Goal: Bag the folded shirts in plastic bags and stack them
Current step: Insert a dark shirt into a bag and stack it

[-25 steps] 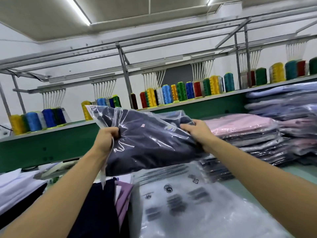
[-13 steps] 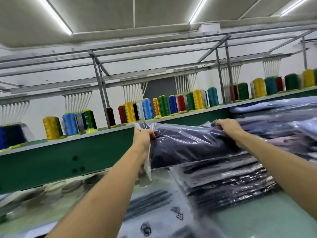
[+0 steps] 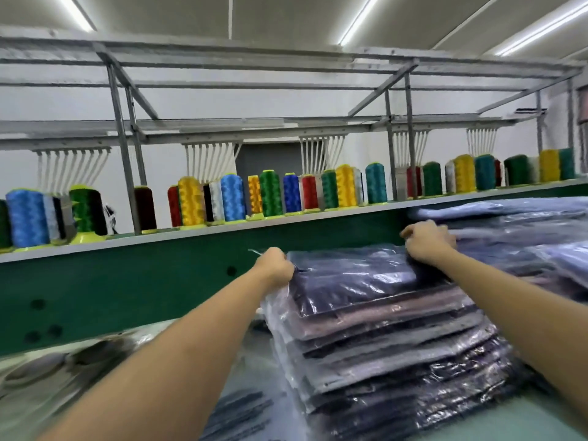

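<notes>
Gripping glossy bagged navy shirt [image 3: 353, 275] at both ends, left hand [image 3: 276, 268] and right hand [image 3: 426, 241] curled, atop crinkled flat stack [image 3: 397, 354].

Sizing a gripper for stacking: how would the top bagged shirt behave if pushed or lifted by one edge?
Likely slippery: the top bagged shirt is glossy film on a glossy stack, so a push may slide it. Probably floppy: left hand and right hand grip opposite ends, and the film wrinkles.
</notes>
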`<state>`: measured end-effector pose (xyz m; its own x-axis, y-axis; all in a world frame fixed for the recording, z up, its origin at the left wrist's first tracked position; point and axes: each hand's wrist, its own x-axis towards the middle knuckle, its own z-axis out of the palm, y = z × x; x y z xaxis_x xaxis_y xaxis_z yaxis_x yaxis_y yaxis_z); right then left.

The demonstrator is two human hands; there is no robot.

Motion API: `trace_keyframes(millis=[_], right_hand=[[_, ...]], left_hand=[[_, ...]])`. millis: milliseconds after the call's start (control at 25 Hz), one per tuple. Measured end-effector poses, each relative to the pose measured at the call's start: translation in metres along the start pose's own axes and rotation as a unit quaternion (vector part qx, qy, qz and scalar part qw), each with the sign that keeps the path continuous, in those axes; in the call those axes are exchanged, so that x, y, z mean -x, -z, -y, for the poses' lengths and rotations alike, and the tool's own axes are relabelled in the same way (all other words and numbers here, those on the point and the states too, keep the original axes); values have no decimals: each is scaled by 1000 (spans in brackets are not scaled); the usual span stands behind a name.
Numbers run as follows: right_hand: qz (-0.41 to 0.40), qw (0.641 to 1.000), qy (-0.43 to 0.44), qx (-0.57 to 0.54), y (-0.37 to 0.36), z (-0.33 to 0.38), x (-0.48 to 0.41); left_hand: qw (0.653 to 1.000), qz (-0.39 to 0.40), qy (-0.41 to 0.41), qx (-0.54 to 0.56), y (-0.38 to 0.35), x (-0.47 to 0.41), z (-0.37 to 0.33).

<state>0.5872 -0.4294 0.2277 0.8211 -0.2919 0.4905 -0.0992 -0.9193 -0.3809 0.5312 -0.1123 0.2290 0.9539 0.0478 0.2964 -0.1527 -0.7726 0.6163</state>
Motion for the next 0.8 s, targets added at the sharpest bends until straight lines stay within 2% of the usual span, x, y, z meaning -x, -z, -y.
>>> trace_keyframes(millis=[40, 120, 200, 240, 280, 320, 360, 440, 520, 680, 800], right_hand=[[10, 998, 60, -3, -5, 8, 1], [96, 984, 149, -24, -14, 22, 4], [191, 971, 143, -10, -22, 25, 4], [220, 966, 133, 9, -25, 24, 3], [240, 962, 131, 31, -26, 21, 2], [257, 956, 133, 52, -27, 18, 0], [269, 951, 136, 71, -26, 15, -1], [286, 945, 133, 86, -25, 12, -3], [288, 947, 126, 73, -28, 9, -8], [280, 950, 128, 55, -41, 0, -22], [270, 953, 128, 49, -52, -5, -27]], left_hand=[[999, 14, -7, -36, -3, -3, 2], [993, 32, 14, -112, -7, -2, 1], [961, -9, 39, -274, -8, 0, -6], [933, -43, 13, -357, -9, 1, -14], [917, -68, -31, -391, -10, 3, -24], [923, -66, -70, -371, -13, 3, -34], [946, -37, -86, -311, -17, 2, -43], [972, 77, -64, -213, -27, 0, -50], [967, 152, -20, -204, -39, -4, -41], [974, 175, 23, -142, -49, -11, -14], [972, 182, 7, -146, -55, -12, -10]])
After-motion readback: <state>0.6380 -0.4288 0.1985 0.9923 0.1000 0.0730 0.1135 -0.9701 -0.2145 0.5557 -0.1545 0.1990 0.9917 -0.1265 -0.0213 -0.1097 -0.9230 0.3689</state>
